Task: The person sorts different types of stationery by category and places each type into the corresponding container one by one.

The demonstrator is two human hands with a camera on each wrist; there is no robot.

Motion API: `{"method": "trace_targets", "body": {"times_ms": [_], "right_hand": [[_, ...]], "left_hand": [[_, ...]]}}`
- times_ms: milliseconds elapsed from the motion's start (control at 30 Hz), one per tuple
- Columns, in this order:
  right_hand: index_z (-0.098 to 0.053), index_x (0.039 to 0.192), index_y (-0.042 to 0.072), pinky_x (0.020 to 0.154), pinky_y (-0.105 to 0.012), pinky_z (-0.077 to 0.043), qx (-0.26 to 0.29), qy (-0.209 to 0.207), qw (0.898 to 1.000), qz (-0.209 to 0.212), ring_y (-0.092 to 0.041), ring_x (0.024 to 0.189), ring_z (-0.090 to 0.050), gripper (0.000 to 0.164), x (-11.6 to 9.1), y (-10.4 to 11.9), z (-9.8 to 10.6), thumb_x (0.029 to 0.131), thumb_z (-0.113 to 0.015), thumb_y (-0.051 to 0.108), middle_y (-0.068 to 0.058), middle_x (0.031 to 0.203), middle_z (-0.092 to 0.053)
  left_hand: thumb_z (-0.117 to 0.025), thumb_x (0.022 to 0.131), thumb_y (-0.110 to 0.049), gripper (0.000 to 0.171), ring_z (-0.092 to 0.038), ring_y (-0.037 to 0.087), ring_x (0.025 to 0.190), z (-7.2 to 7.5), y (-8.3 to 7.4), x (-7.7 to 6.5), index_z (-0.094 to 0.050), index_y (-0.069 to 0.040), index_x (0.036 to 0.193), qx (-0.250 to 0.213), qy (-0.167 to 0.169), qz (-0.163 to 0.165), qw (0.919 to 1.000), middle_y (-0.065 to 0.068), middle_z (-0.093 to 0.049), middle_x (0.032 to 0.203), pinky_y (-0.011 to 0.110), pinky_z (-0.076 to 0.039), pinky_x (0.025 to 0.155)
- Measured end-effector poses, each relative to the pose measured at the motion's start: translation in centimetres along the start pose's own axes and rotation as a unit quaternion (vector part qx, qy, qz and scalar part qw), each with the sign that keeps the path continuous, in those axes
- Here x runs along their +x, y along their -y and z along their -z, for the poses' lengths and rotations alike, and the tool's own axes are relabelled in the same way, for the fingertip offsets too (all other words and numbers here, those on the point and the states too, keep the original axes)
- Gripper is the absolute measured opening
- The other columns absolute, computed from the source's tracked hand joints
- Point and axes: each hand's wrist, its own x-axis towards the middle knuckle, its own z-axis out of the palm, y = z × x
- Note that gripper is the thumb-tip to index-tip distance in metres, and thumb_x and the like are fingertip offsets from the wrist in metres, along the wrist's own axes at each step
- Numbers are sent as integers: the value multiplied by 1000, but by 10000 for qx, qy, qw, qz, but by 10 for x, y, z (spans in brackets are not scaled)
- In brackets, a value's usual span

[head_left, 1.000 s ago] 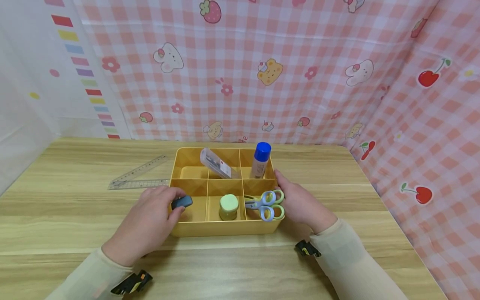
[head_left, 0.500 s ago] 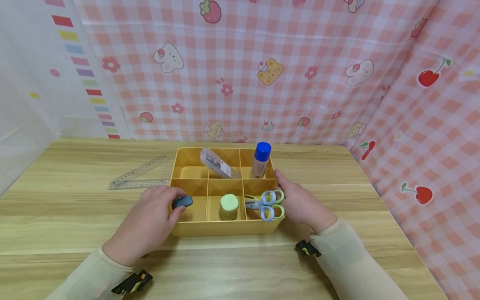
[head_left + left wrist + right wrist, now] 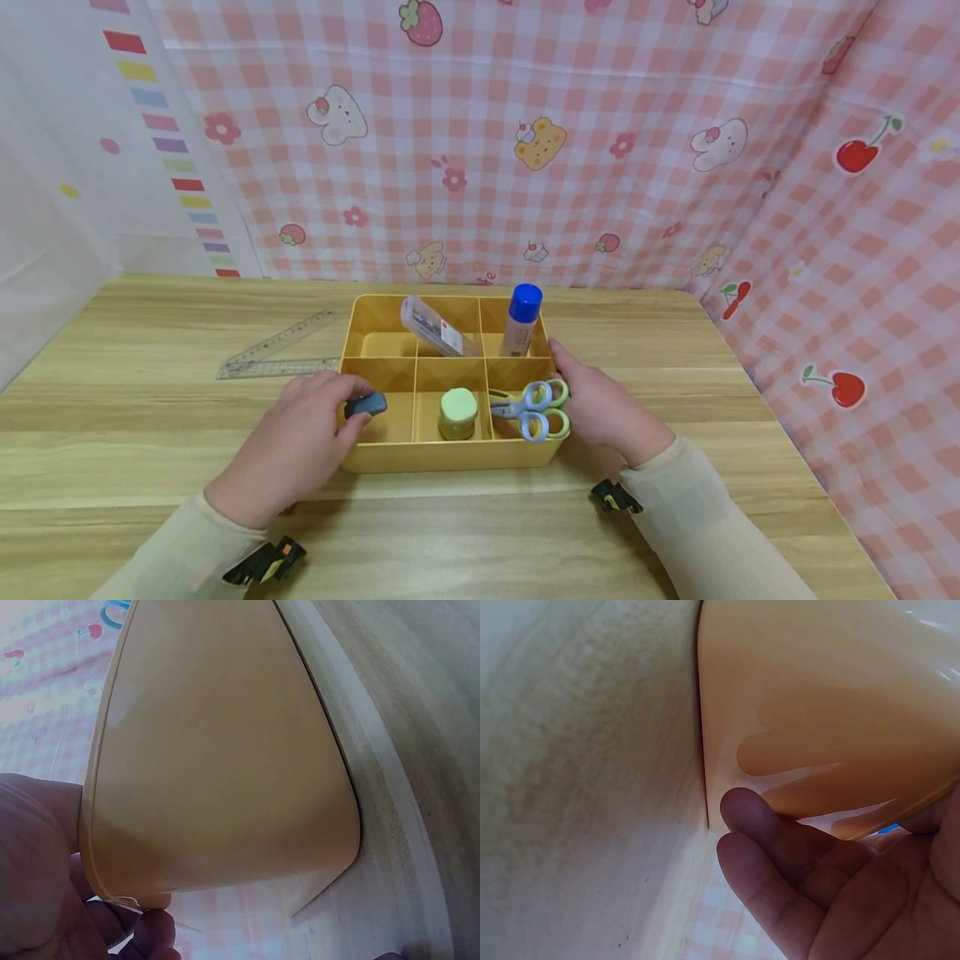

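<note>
A yellow six-compartment organizer box stands on the table. My left hand reaches over its left front corner and pinches a small dark blue-grey block between thumb and forefinger, above the front-left compartment. In the left wrist view the fingers of the left hand lie at the box's rim. My right hand rests against the right side wall, its fingers fairly straight along it, as the right wrist view also shows. Two pairs of scissors, blue and green, lean in the front-right compartment beside it.
A light-green-lidded jar sits in the front-middle compartment. Behind are a clear plastic case leaning on a divider and an upright blue-capped glue stick. A transparent set square lies left of the box. Patterned cloth walls bound the table.
The block in my left hand has shifted very slightly to the right. My right hand and the box stay where they were.
</note>
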Motion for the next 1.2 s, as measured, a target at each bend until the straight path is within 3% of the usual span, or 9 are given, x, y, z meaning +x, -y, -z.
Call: {"method": "trace_targets", "body": {"times_ms": [600,1200], "right_hand": [[-11,151,13,100,-51,-35,40,8,10000,56,-23,119,-43,59,0,1,1,101,-37,32,-12,138,-44],[-11,150,12,99,-51,-36,12,8,10000,54,-23,117,-45,60,0,2,2,101,-37,32,-12,138,-45]], "left_hand": [[-67,87,-26,18,-48,24,91,3,-2,5,-63,-14,100,-75,241,242,9994,-1,-61,95,45,-42,81],[-67,86,-27,17,-48,26,98,1,-1,10,-63,-15,97,-93,503,448,9977,-2,-60,93,50,-39,90]]}}
